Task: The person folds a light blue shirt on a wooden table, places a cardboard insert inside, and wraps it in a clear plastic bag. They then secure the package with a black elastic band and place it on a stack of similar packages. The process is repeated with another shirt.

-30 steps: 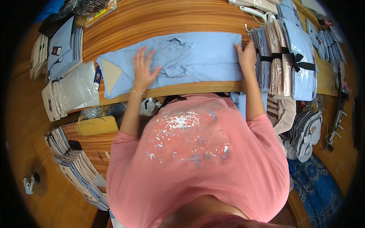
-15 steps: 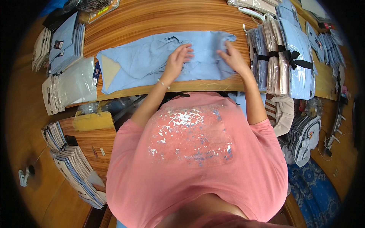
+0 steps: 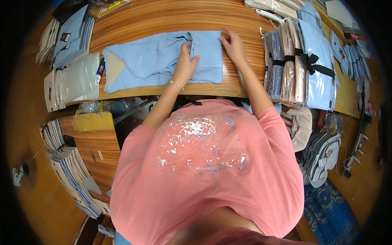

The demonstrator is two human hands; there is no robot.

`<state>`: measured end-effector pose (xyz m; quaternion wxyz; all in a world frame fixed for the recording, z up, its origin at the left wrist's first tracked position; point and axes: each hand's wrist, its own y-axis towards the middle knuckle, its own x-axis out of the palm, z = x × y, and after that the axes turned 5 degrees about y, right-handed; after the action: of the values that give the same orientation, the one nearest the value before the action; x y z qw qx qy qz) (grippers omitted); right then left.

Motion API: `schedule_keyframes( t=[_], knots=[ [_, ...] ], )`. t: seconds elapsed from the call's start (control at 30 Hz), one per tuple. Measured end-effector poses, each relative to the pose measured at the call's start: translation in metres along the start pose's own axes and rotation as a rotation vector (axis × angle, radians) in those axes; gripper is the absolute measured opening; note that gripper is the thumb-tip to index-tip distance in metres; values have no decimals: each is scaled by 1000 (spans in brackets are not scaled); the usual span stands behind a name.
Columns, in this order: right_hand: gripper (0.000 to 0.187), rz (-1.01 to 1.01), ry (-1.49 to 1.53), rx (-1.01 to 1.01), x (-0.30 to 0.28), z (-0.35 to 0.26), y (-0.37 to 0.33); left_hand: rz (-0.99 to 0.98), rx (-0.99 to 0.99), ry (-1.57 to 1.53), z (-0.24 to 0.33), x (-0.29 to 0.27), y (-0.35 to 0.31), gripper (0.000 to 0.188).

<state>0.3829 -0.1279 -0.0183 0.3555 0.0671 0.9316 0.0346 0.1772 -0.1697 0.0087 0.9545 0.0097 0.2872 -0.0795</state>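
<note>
A light blue shirt (image 3: pixel 155 61) lies folded lengthwise across the wooden table, with a beige card panel (image 3: pixel 116 70) showing at its left end. A dark blue tag (image 3: pixel 100 70) sits beside that end. My left hand (image 3: pixel 185 67) rests on the shirt right of its middle, thumb and fingers apart, near a bunched fold. At the shirt's straight right edge is my right hand (image 3: pixel 234 48); its fingers are loosely bent, the thumb tip beside the edge, and I see no cloth between them.
Bagged shirts tied with a black ribbon (image 3: pixel 312 64) stand at the table's right. Clear plastic sleeves (image 3: pixel 79 79) and folded blue shirts (image 3: pixel 73 41) lie on the left. A white-handled tool (image 3: pixel 269 15) is at the back right. More folded garments (image 3: pixel 73 171) fill a lower-left surface.
The shirt's right end has been folded inward, leaving a straight edge further left. My right hand has moved left and slightly up; my left hand has shifted slightly left and down.
</note>
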Motion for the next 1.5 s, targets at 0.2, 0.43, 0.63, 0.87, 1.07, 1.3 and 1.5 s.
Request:
schedule_keyframes(
  t=[0.2, 0.43, 0.63, 0.87, 1.07, 1.3, 1.5],
  knots=[
    [33, 9, -158, -219, 6, 16, 0, 78, 338, 489, 12, 61, -56, 74],
    [36, -31, -164, -465, 10, 16, 7, 5, 272, 506, -5, 61, -57, 67],
    [18, -607, 423, -285, -37, -32, 9, -371, -319, -846, -33, -20, -86, 47],
    [21, -838, 390, -293, 15, -186, 48, 30, -611, -1433, -44, -151, -87, 55],
    [32, -591, 343, -216, 189, -155, 103, 566, -434, -434, -153, -201, -45, 51],
    [18, -603, 275, -56, 199, -165, 116, 664, -303, -106, -177, -197, -64, 30],
    [17, -835, 206, 291, 192, -190, 118, 821, -309, -175, -177, -191, -55, 13]
  ],
)
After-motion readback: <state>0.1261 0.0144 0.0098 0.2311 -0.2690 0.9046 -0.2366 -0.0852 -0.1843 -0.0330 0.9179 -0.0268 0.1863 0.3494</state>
